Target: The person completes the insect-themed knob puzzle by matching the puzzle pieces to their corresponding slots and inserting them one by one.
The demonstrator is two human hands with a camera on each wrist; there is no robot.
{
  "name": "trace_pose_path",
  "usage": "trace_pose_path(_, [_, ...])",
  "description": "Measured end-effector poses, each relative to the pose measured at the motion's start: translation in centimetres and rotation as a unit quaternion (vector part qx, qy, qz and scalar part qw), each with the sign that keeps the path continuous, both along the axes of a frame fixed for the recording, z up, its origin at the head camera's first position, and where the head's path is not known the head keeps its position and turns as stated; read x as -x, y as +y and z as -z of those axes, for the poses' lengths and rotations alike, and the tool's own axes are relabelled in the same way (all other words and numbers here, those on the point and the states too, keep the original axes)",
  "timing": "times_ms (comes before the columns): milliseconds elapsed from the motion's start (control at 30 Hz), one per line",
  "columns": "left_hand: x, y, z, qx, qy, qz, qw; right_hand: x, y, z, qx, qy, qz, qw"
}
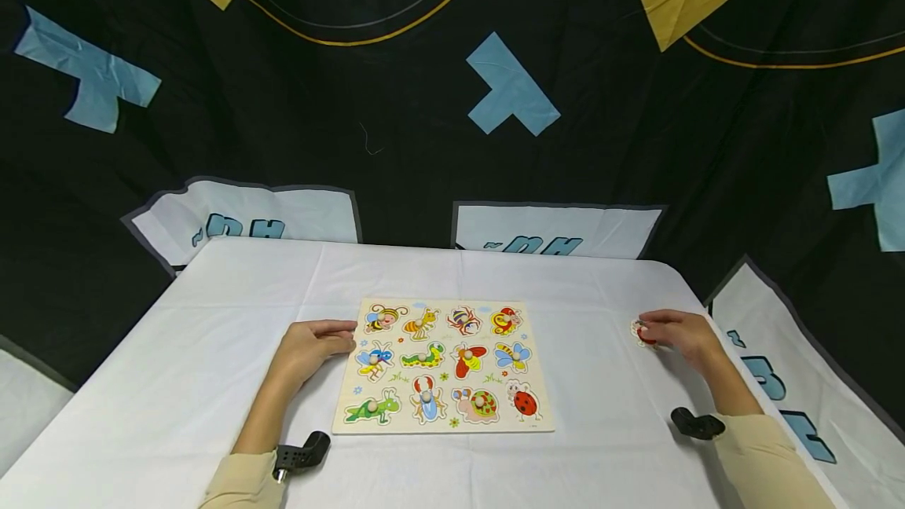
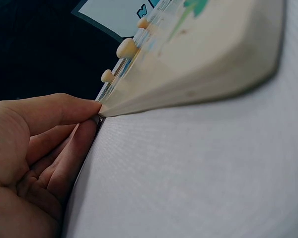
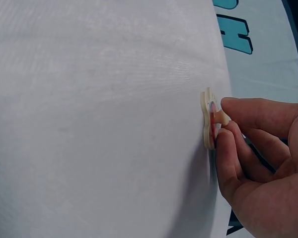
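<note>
A wooden insect peg puzzle board (image 1: 444, 378) lies flat on the white table. At its left edge, my left hand (image 1: 304, 348) touches the side with extended fingertips; the left wrist view shows those fingertips (image 2: 92, 110) right at the board's edge. Far to the right, my right hand (image 1: 682, 336) pinches the small knob of a ladybug puzzle piece (image 1: 645, 334). In the right wrist view the piece (image 3: 207, 121) stands on edge to the camera, its knob between thumb and fingers. The ladybug picture (image 1: 524, 402) at the board's lower right shows no knob.
Several knobbed insect pieces sit in the board, among them a caterpillar (image 1: 423, 356) and a snail (image 1: 476, 405). White cloth covers the table (image 1: 233, 320). A dark patterned curtain (image 1: 410, 155) hangs behind it. Each wrist wears a black camera mount.
</note>
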State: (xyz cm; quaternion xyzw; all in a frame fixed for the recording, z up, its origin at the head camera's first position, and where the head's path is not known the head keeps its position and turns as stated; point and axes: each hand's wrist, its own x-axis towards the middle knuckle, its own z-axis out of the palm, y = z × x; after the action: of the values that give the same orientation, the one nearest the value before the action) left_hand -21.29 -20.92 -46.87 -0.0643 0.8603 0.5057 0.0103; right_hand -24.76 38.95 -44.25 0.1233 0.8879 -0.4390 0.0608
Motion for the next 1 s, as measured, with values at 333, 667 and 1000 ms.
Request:
trace_pose_path(333, [0.02,-0.03,0.22,0.0,0.002,-0.001,1.0,0.01,0.24,0.63,-0.008,0.0,-0.013,0.9999])
trace_pose_path(667, [0.01,0.01,0.12,0.0,0.005,-0.001,1.0,-0.02,0.3,0.73,-0.011,0.006,-0.011,0.9999])
trace_pose_path(1000, [-0.03,0.0,0.07,-0.002,0.002,-0.001,1.0,0.13,0.46,0.82,-0.01,0.007,-0.01,0.9999])
